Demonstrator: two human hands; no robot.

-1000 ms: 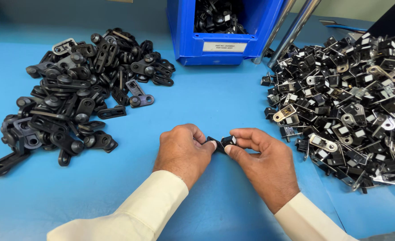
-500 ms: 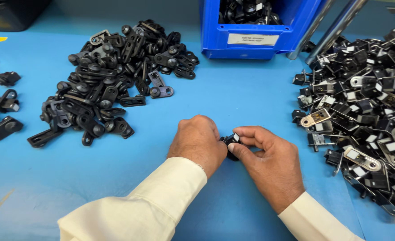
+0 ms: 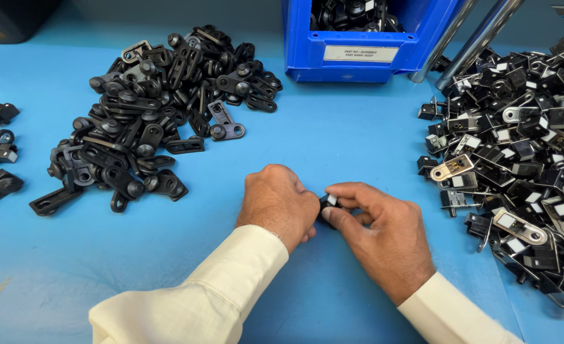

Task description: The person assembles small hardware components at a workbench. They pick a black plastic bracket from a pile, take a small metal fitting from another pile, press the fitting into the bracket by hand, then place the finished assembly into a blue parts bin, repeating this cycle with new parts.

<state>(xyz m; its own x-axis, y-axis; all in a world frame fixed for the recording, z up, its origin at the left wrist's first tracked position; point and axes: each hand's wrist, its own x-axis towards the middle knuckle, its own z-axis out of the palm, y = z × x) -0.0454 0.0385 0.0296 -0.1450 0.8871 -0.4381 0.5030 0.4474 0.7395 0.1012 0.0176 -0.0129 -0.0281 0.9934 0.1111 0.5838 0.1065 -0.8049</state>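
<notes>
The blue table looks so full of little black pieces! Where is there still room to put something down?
Bare blue table runs between the left pile of black parts and the right pile of black and silver parts, from the blue bin down to the hands. The near left corner is bare too. Both piles and the far left edge are crowded.

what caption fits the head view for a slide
Left hand and right hand pinch a small black part between two heaps on a blue table.

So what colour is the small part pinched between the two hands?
Black with a small white patch, seen in the head view: the small part sits between the left hand and right hand.
</notes>
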